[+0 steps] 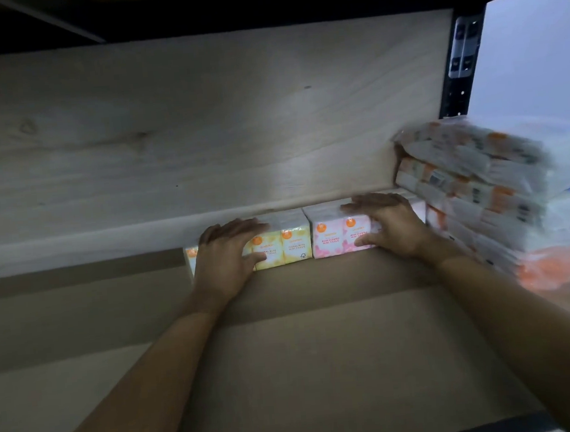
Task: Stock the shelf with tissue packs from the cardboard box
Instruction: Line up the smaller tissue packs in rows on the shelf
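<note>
- Tissue packs are sitting in a row at the back of the shelf board (pixel 287 352), pressed up against the pale wooden back panel (pixel 201 120): a yellow pack (pixel 294 245) on the left and a pink pack (pixel 330 241) touching it on the right.
- Both hands are lying apart, one to each pack. The left hand (pixel 225 254) is resting over the yellow pack and the right hand (pixel 393 227) over the pink pack. On each, the fingers are lying fairly straight across the top with the thumb against the front face, so they appear to be pushing or squaring the packs rather than lifting them.
- Stocking seems to be well under way: a tall stack of packs (pixel 473 194) is already standing at the right end, near the black upright (pixel 459 65).
- Most of the board, to the left and in front of the row, is still waiting to be filled.
- I am counting two packs in the back row, one yellow and one pink. The yellow is showing three small labelled faces and the pink two.
- Blur is making the right stack uncountable, though several layers are showing.
- No cardboard box is showing clearly, so what remains in it cannot be judged.
</note>
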Available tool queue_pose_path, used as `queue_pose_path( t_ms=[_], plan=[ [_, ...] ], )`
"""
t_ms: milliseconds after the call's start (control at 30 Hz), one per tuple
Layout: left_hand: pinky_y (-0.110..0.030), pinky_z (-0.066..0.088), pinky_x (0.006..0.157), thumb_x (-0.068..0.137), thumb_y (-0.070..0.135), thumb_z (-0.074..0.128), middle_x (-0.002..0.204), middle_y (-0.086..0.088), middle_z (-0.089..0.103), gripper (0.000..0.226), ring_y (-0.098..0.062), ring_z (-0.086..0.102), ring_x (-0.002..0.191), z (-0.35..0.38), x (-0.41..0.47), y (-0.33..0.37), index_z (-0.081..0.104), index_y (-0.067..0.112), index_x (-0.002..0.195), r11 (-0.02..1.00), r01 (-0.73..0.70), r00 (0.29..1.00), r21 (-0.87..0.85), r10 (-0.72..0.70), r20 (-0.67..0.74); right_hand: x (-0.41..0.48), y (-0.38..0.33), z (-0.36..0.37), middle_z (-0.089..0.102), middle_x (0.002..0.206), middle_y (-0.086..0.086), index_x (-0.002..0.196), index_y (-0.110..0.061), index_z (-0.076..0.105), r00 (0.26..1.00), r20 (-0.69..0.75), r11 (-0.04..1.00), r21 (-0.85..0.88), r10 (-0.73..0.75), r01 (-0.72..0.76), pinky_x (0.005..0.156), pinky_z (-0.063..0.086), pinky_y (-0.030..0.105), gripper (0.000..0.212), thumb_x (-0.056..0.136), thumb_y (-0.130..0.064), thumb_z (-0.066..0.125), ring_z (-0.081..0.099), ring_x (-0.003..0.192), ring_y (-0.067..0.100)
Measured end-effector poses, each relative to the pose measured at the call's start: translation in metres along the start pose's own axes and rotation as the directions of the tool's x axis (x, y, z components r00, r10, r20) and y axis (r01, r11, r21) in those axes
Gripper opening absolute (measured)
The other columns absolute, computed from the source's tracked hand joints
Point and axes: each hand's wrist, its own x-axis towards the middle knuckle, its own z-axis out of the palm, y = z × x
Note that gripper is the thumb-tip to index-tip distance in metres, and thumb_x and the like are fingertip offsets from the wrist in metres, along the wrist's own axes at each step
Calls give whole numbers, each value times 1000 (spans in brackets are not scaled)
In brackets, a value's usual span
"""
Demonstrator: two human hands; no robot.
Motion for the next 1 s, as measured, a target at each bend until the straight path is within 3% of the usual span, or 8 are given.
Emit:
queue_pose_path(
  t_ms=[200,333,567,1000],
  plan=[
    [-35,21,112,79,38,72,139,11,53,54,-13,44,132,13,13,-10,55,36,130,1000,17,1000,1,-17,20,15,10,9,48,142,1,132,-32,53,999,-36,1000,-4,-15,15,111,23,41,71,67,-38,82,41,133,23],
    [-28,12,113,82,40,69,143,13,48,55,-11,37,136,19,20,-17,51,38,134,999,36,998,-32,-34,53,22,18,18,48,142,1,132,-32,52,997,-69,999,7,-36,36,111,26,47,71,67,-38,82,41,132,25],
    [-34,16,114,82,42,68,143,12,48,55,-9,37,136,30,33,-29,50,38,134,999,19,997,-40,-16,71,32,26,24,47,143,-1,133,-32,51,995,-82,999,14,-51,53,112,21,46,71,68,-40,80,38,135,22],
    [-29,17,111,80,49,58,141,14,49,55,-7,39,134,39,38,-38,50,39,133,1000,-18,999,-24,19,39,34,30,29,46,143,-7,132,-38,51,995,-101,1000,-8,-21,21,110,21,40,71,67,-46,79,37,135,16]
  ],
)
